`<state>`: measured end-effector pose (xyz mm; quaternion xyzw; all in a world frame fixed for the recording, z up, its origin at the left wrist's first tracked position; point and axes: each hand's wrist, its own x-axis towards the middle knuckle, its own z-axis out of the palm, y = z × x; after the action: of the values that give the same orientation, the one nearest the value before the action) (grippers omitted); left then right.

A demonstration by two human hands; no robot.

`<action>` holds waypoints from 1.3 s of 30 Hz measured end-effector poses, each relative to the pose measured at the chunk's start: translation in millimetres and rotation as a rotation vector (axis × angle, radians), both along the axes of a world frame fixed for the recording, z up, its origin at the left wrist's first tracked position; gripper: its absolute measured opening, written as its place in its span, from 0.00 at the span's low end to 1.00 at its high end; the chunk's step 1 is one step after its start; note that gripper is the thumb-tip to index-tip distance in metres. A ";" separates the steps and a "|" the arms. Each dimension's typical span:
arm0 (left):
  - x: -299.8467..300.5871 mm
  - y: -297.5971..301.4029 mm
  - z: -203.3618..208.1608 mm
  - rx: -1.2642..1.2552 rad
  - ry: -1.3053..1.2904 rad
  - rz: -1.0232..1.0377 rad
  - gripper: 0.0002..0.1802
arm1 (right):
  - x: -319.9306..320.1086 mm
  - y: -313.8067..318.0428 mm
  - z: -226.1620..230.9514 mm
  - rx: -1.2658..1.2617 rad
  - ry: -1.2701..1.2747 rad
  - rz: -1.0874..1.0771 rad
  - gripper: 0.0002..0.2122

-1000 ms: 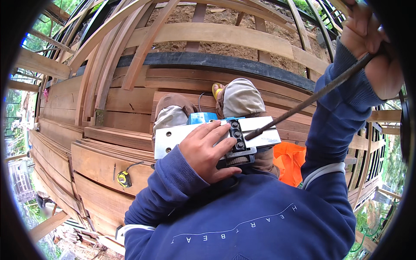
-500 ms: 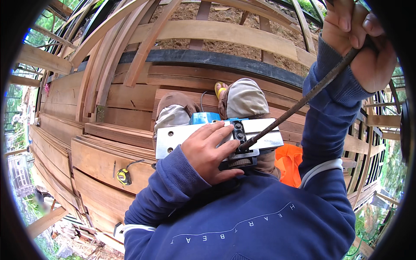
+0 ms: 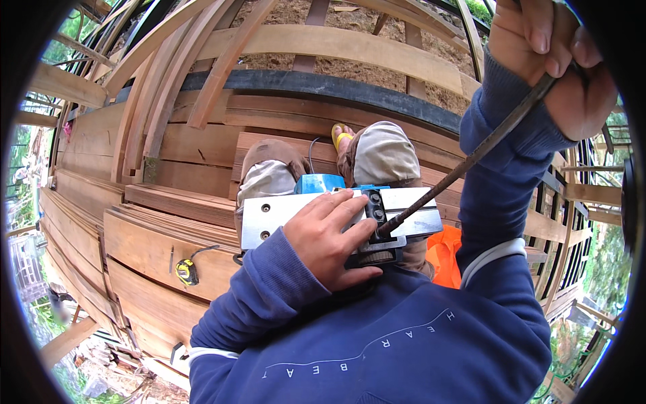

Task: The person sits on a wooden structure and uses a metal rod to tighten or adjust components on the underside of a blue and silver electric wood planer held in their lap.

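Tape measure (image 3: 187,272): yellow and black, is resting on the broad boards at lower left, a dark strip trailing from it.
Thin stick (image 3: 171,260): dark, is lying just left of the tape measure.
Boards (image 3: 148,246): are sitting in layers at left, their long edges showing.
Orange cloth (image 3: 445,256): is spreading in folds right of the middle.
Black beam (image 3: 323,84): is running across the upper part.
Pale plank (image 3: 336,48): is crossing beyond the beam.
Slanted planks (image 3: 227,71): are leaning at upper left.
Ground (image 3: 441,94): brown, is showing between the timbers.
Greenery (image 3: 609,249): is filling the right rim.
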<state>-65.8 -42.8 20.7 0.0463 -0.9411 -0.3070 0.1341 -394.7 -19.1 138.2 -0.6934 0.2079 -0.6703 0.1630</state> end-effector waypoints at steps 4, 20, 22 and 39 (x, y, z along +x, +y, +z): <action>-0.1 -0.3 0.6 0.003 -0.018 -0.009 0.32 | 1.2 -4.2 -3.4 0.014 -0.004 0.008 0.19; 2.8 -0.8 -1.8 0.048 -0.067 -0.056 0.33 | 15.9 7.4 4.1 0.198 0.059 -0.070 0.18; 3.6 -0.1 -2.5 0.053 -0.066 -0.073 0.32 | 19.9 11.1 3.3 0.215 0.057 -0.089 0.18; 5.7 8.0 -1.9 -0.004 -0.042 -0.010 0.33 | -4.6 29.9 49.7 -0.133 0.212 -0.155 0.27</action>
<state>-60.1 -34.8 18.8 0.0477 -0.9445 -0.3049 0.1131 -399.4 10.8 187.9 -0.7516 0.2320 -0.6161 0.0413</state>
